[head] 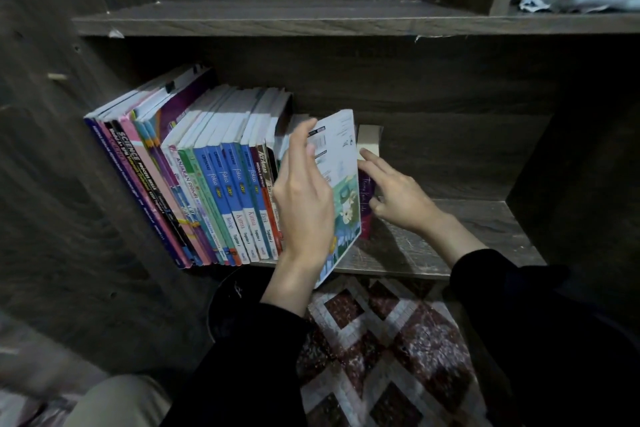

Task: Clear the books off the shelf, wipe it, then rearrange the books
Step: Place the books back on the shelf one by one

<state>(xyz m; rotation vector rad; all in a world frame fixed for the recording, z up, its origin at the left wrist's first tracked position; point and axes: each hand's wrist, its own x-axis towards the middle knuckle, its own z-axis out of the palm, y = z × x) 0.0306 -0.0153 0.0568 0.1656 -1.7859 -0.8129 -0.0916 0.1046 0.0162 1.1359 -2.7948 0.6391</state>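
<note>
Books (pixel 214 177) stand in a row on the dark wooden shelf (pixel 450 239). Left hand (pixel 304 204) pinches a thin shiny book (pixel 341 163), tilted. Right hand (pixel 398 198) reaches beside it, fingers (pixel 371 159) mostly straight, holding nothing.

blue-spined books (pixel 239 177), dark brown wood-grain shelf (pixel 450 246), maroon-and-white diamond rug (pixel 381 350)

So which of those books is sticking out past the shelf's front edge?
The white-and-green book in the left hand: it tilts, bottom corner overhanging the shelf; the other books stand packed together.
</note>
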